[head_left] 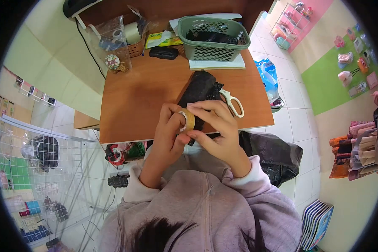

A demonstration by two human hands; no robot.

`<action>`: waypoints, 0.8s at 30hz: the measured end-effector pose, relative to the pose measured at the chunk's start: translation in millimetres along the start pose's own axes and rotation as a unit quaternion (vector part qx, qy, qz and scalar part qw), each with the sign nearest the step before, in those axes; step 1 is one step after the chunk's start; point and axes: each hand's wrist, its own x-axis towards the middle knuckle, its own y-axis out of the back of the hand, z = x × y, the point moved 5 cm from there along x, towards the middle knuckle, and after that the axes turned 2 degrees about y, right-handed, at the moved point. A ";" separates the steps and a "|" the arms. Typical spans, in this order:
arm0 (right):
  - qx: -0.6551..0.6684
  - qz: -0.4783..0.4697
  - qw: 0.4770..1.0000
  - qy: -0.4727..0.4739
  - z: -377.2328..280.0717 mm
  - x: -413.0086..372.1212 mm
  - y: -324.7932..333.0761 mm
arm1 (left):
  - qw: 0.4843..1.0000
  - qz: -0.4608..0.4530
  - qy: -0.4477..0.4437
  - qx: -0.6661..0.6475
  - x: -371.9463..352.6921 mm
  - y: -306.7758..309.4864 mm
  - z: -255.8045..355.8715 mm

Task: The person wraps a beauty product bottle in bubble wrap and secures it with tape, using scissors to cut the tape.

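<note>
A roll of yellowish tape (189, 120) is held between my two hands above the table's front edge. My left hand (171, 128) has its fingers bent round the roll's left side, with a fingertip at its hole. On the other side, my right hand (216, 128) touches the roll with thumb and fingertips. Behind the hands lies a black plastic-wrapped bundle (199, 88), partly hidden by my fingers. White-handled scissors (236, 105) rest just right of it, their blades out of sight.
A green basket (214, 52) holding black material stands at the back of the wooden table (130, 96). Beside it are a black case (163, 52), a yellow packet (166, 39) and a brown basket (135, 50). A black bag (273, 157) sits below the table at right.
</note>
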 end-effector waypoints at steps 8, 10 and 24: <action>0.033 -0.021 0.998 -0.052 6.7 1.8 8.3 | 0.997 -0.062 -0.028 -0.023 4.1 4.7 9.4; 0.082 -0.011 0.993 -0.080 9.9 -1.0 9.7 | 0.997 -0.065 -0.042 -0.001 3.5 5.5 10.5; -0.126 0.026 0.991 0.039 -7.3 -1.0 14.9 | 0.996 -0.017 -0.052 0.063 3.1 5.2 10.1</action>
